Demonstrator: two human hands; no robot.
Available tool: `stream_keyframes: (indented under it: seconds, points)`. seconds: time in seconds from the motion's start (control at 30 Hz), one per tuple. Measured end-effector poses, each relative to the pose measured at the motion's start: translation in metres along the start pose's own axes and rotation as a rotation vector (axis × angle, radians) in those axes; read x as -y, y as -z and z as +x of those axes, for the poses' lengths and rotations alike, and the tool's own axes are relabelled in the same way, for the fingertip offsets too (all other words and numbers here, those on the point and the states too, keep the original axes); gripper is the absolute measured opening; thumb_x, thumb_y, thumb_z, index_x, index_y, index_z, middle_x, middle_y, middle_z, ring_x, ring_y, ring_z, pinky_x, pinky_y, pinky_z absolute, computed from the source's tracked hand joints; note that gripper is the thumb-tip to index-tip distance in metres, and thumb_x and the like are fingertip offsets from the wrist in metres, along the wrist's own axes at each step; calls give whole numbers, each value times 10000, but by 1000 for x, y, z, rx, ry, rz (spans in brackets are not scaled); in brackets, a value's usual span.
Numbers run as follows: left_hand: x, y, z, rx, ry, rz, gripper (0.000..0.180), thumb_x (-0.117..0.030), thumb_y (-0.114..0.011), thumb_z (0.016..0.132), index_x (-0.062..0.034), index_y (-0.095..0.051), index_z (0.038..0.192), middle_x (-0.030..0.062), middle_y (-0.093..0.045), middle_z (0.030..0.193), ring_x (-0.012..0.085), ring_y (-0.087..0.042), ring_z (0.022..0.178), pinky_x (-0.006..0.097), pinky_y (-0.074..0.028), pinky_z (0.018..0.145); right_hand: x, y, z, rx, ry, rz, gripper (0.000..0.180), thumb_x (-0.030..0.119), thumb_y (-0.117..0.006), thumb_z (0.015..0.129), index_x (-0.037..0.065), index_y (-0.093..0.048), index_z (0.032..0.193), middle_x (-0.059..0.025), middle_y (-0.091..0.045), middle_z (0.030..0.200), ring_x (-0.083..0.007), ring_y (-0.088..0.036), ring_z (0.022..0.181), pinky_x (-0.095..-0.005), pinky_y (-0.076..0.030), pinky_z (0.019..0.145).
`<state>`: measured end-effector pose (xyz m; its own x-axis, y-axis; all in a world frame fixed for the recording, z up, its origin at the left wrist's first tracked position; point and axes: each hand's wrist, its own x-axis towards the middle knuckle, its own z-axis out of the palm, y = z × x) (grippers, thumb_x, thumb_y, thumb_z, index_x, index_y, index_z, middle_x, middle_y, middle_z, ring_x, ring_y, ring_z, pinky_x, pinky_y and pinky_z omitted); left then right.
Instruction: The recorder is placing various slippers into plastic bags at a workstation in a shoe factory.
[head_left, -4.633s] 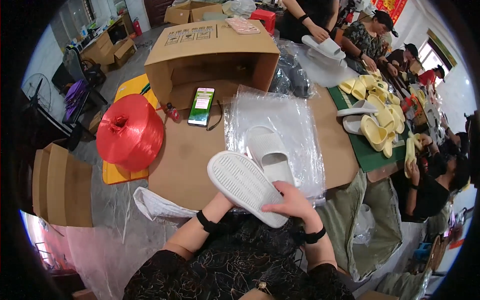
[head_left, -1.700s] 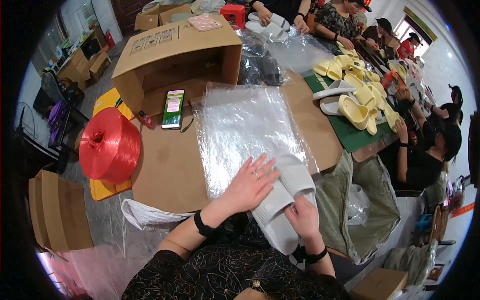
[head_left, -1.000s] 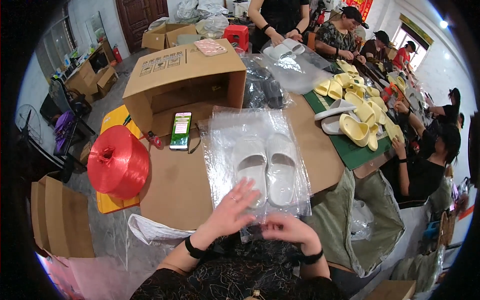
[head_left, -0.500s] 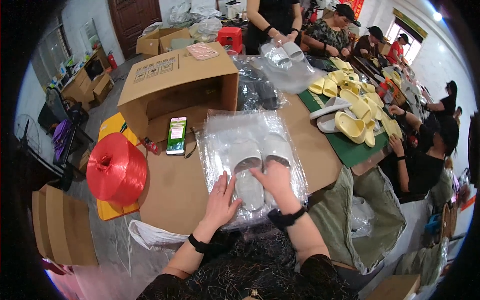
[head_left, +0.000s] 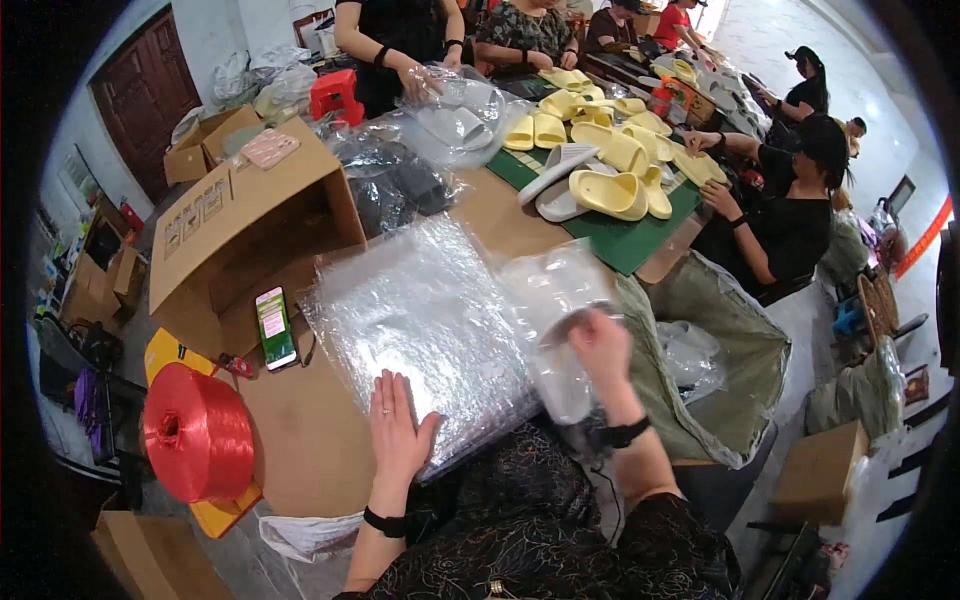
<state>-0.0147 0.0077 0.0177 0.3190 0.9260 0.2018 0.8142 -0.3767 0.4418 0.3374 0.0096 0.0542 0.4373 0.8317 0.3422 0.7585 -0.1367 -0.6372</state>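
My right hand (head_left: 598,347) grips a clear plastic bag with white slippers inside (head_left: 552,300) and holds it off the table's right edge, above a grey-green sack (head_left: 700,350). My left hand (head_left: 397,432) lies flat, fingers spread, on the near edge of a stack of clear plastic bags (head_left: 420,320) spread over the cardboard-covered table (head_left: 300,440). Both wrists wear black bands.
An open cardboard box (head_left: 240,230) lies on its side at the back left, a phone (head_left: 273,327) in front of it. A red twine spool (head_left: 197,432) sits at the left. Other people handle yellow slippers (head_left: 610,160) on a green mat (head_left: 620,235) at the far right.
The white slippers went into a clear bag on the stack. My right hand has since lifted the bagged pair off to the right; my left hand stays pressed on the stack.
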Motion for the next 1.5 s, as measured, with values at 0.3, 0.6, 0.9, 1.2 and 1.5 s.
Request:
stream_keyframes:
  seconds: [0.3, 0.6, 0.9, 1.2, 1.5]
  points:
    - [-2, 1, -1, -21, -24, 0, 811, -377, -643, 908, 67, -316, 1503, 305, -298, 1569, 464, -245, 1469, 512, -209, 1202, -221, 199, 12, -621, -177, -852, 226, 251, -615, 927, 57, -679, 1025, -171, -693, 1037, -382, -674, 907, -468, -530, 785]
    - [3, 3, -1, -25, -13, 37, 816, -421, -634, 923, 76, -326, 1492, 321, -308, 1555, 485, -263, 1455, 521, -219, 1196, -209, 74, 43, -167, -295, -795, 376, 372, -747, 819, 88, -699, 1059, -112, -677, 1051, -324, -646, 1028, -475, -539, 830]
    - [4, -4, -1, 42, 32, 58, 883, -472, -635, 918, 71, -280, 1518, 279, -275, 1590, 448, -218, 1489, 506, -208, 1208, -90, -63, 237, 25, -772, 1388, 725, 408, -694, 948, -105, -425, 1384, -214, -609, 1238, -215, -638, 928, -281, -522, 680]
    - [4, -5, -8, -38, -6, 7, 843, -503, -630, 914, 84, -367, 1458, 324, -340, 1531, 490, -283, 1438, 534, -247, 1181, -88, -68, 289, -151, -791, 1620, 229, 257, -640, 924, 93, -587, 1074, 4, -550, 784, -70, -439, 557, -203, -362, 472]
    - [4, -5, 1, -36, -5, 17, 843, -513, -629, 912, 71, -374, 1464, 308, -335, 1541, 467, -273, 1451, 535, -243, 1185, 21, 44, 244, -150, -124, 1177, 147, 199, -622, 949, 92, -559, 1027, 30, -519, 753, -60, -453, 579, -215, -352, 496]
